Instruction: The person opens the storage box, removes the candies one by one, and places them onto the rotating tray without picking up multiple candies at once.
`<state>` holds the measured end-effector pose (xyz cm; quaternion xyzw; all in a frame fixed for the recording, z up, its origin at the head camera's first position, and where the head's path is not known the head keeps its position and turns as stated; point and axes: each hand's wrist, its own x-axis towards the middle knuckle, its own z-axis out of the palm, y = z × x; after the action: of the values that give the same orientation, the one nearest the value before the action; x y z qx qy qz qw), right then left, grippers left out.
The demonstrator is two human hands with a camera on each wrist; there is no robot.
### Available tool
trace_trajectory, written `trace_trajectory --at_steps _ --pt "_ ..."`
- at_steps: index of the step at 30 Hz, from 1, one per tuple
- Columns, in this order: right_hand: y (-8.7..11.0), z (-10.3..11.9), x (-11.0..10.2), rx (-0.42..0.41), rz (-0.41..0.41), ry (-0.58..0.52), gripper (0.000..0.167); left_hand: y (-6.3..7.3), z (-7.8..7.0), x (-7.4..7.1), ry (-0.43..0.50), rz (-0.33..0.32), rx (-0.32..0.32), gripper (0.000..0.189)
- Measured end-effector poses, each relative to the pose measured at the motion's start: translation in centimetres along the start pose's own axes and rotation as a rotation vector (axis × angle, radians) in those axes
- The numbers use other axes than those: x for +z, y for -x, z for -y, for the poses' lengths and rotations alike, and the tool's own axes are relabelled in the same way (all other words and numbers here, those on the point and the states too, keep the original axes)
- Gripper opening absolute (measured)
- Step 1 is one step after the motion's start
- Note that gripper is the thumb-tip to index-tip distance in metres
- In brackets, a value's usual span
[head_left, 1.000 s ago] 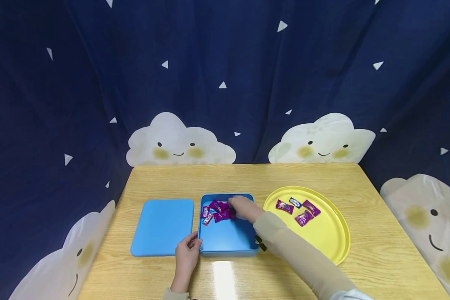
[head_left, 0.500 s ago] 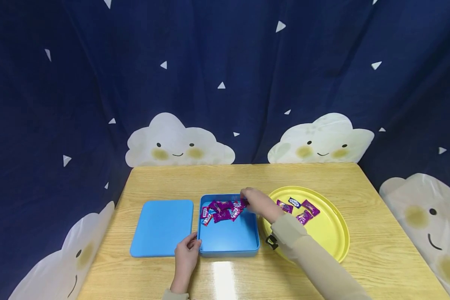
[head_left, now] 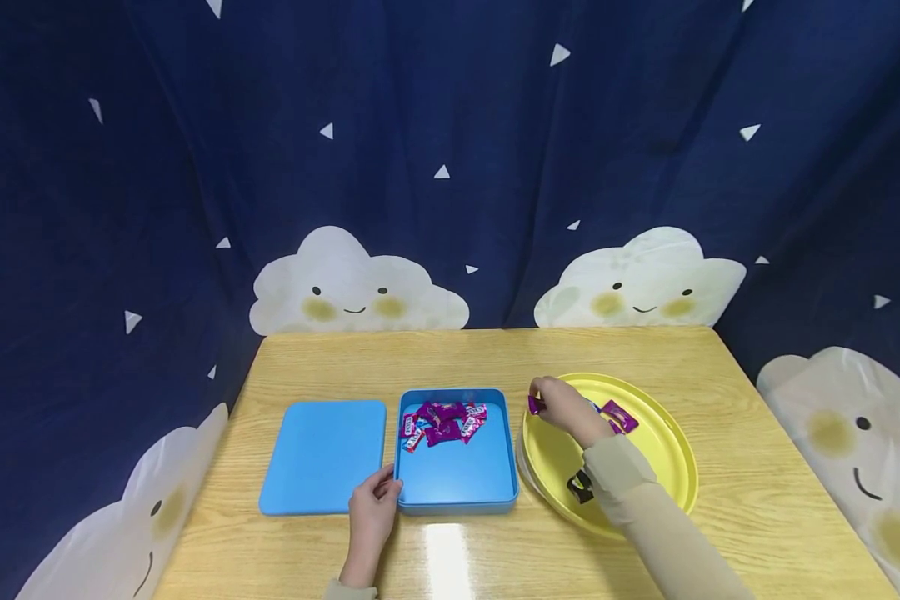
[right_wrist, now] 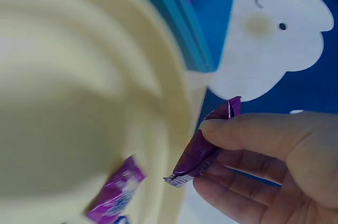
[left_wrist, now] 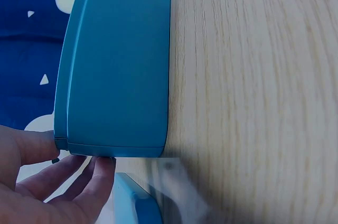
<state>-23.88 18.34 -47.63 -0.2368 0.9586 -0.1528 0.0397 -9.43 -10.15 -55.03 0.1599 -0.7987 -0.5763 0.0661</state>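
My right hand [head_left: 566, 408] pinches a purple-wrapped candy [right_wrist: 199, 152] between thumb and fingers, above the left rim of the round yellow tray [head_left: 675, 467]. In the right wrist view another purple candy [right_wrist: 117, 191] lies on the tray below it. My left hand [head_left: 373, 504] holds the open blue box [head_left: 457, 479] at its front left side, the thumb at the rim and the fingers against the outer wall. Several purple, red and blue wrapped candies [head_left: 442, 431] lie heaped toward the back left of the box.
A flat blue lid [head_left: 324, 458] lies on the wooden table [head_left: 390, 358] left of the box. More candies [head_left: 620, 417] on the tray are partly covered by the right hand. A dark blue curtain [head_left: 450, 108] with white clouds hangs behind the table.
My right hand has lifted out of the blue box with a purple candy and moved right, over the yellow tray's edge. The left hand stays at the box.
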Motion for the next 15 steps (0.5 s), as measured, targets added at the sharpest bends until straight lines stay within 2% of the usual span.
trace_trajectory --at_steps 7,15 --pt "0.8 -1.8 1.3 0.030 0.026 -0.013 0.017 0.0 0.0 0.0 -0.005 -0.002 -0.005 0.029" --pt "0.9 -2.4 2.5 0.084 0.098 -0.033 0.016 0.0 0.0 0.1 -0.009 -0.013 -0.013 0.029"
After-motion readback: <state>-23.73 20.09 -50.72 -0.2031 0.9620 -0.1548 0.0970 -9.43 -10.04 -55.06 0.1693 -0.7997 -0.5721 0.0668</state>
